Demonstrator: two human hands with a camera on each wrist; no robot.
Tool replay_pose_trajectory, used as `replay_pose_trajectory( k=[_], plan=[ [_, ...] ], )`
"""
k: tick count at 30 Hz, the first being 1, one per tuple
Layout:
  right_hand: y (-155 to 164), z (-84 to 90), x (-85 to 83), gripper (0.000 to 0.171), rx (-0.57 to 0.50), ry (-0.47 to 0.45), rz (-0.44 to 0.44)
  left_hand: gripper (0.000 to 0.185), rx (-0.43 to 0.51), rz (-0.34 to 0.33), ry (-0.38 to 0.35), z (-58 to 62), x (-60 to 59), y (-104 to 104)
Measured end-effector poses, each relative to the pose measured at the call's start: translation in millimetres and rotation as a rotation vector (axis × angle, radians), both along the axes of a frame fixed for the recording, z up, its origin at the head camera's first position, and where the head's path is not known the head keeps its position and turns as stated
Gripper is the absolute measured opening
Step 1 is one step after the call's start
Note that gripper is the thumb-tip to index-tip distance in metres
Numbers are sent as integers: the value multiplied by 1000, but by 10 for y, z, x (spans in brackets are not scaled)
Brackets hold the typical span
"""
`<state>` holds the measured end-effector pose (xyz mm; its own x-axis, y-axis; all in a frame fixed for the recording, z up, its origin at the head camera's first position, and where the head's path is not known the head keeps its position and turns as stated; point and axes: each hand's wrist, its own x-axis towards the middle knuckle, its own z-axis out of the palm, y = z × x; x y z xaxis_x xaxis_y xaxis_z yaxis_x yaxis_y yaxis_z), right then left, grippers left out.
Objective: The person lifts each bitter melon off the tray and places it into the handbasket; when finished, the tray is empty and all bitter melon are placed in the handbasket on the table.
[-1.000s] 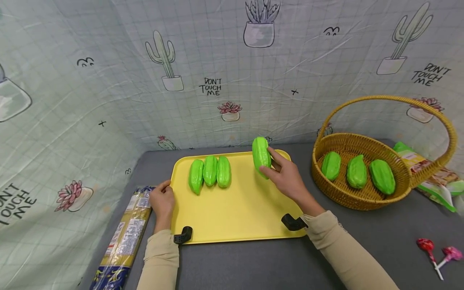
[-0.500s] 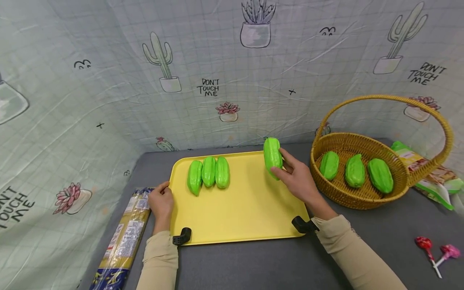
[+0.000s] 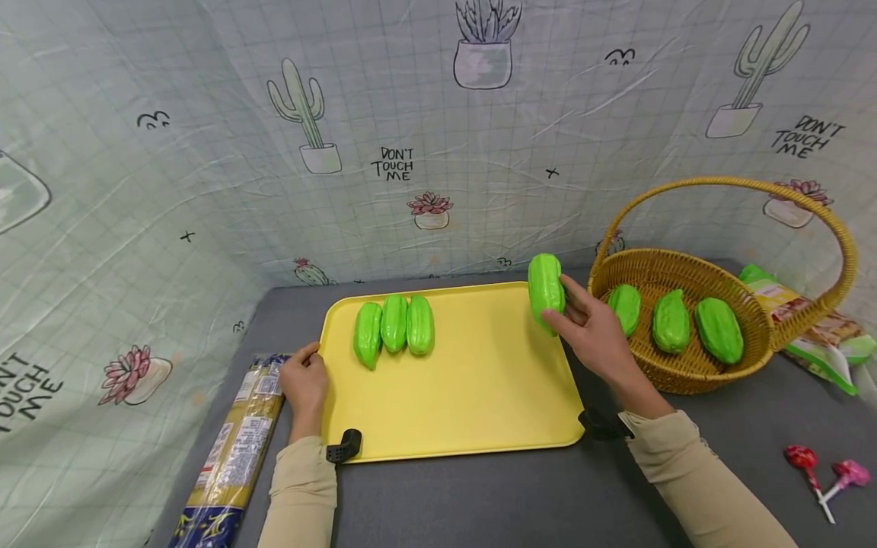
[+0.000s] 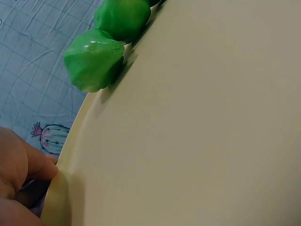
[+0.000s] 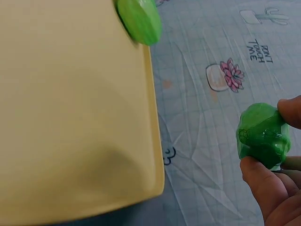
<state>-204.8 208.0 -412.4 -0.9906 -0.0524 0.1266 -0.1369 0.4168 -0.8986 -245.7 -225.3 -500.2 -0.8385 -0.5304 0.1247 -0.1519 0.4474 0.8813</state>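
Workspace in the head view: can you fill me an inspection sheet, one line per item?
Surface: grey table with a yellow tray lying on it.
Job's things: three green vegetables side by side at the tray's back left; three more in the basket; one held vegetable near the tray's far right corner.
Clutter: long packet left of the tray; bag beside the basket; two lollipops at front right.
Grips: right grip holds a vegetable; left grip holds the tray's left rim.
Cables: nothing seen.
Surroundings: cactus-print sheet.
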Motion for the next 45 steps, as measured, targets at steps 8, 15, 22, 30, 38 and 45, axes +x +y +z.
replay_pose_trajectory(
  k=[8, 15, 22, 30, 38, 45],
  plan=[
    [263, 19, 98, 80, 36, 15, -63, 35, -12, -6, 15, -6, -9, 6],
    [506, 37, 183, 79, 85, 23, -128, 35, -3, -8, 9, 4, 4, 0],
    [739, -17, 196, 79, 92, -1, -148, 35, 1, -7, 0, 6, 3, 3],
    [898, -49, 206, 81, 158, -14, -204, 36, -2, 3, -4, 18, 9, 6],
    [990, -59, 202, 82, 163, -24, -232, 35, -4, 9, -9, 20, 5, 9],
    [1089, -90, 195, 85, 151, -47, -256, 35, -10, 3, -2, 11, 8, 11]
  ],
)
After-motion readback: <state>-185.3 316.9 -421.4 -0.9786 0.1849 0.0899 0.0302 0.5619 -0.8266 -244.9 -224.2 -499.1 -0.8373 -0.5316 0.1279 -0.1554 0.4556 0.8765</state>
